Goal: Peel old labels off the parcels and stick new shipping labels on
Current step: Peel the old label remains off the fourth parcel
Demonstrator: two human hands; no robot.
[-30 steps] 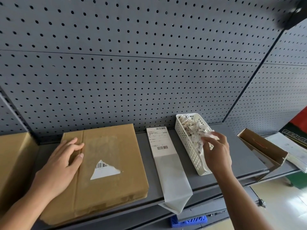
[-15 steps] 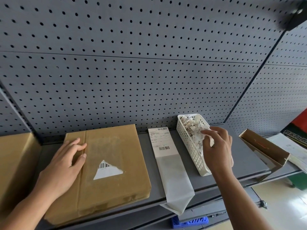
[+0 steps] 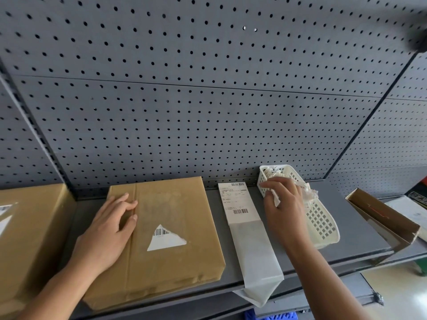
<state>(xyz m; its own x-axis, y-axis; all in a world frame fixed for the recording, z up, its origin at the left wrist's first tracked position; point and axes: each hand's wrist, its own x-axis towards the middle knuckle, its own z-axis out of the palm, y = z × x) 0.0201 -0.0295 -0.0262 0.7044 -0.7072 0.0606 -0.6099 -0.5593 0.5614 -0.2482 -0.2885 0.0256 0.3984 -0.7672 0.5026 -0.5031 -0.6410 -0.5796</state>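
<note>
L hand (image 3: 108, 229) on parcel (image 3: 175, 269), R hand (image 3: 284, 204) pinches scrap (image 3: 276, 200) over basket (image 3: 323, 225)

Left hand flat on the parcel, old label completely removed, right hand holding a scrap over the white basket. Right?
Not completely: in the head view a triangular label remnant with a barcode is stuck on the parcel. The left hand, right hand, scrap and white basket are as stated.

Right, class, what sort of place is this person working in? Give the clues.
Probably a stockroom or parcel-handling area: a metal shelf backed by grey pegboard, a taped cardboard parcel with a torn label, and a strip of printed shipping labels beside a basket of label scraps.
</note>
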